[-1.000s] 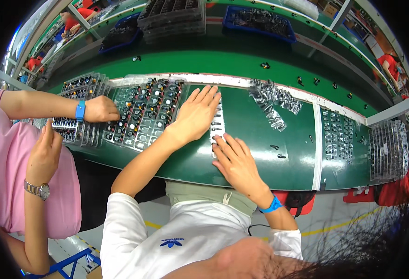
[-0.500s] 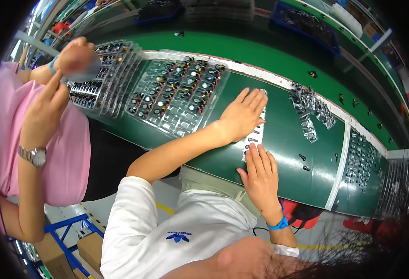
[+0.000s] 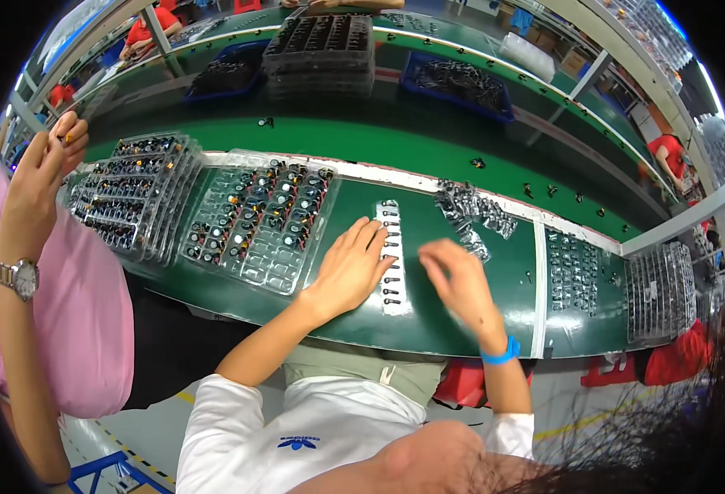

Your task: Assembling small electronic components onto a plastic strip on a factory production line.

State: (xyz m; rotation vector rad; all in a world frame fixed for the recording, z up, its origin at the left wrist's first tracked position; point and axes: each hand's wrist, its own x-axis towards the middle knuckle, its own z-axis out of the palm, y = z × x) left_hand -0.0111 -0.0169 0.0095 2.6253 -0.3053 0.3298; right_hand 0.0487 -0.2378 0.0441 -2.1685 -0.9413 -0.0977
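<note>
A white strip bearing a row of several small black parts lies on the green worktable in front of me. My left hand lies flat along the strip's left edge, fingers stretched out, fingertips over its middle. To the right of the strip, my right hand hovers low over the table with fingers curled and thumb near the index finger. It is slightly blurred, and anything in its fingers is hidden. Just beyond it sits a pile of small clear bags with dark parts.
Left of the strip stands a clear compartment tray of small wired parts, then a stack of similar trays beside a co-worker in pink. Rows of small bags lie right of a white divider. A green conveyor runs behind.
The view has shifted right and up. My left hand has slid back off the strip's far end toward its left edge. My right hand has left the strip's near end and moved right, its fingers now curled.
</note>
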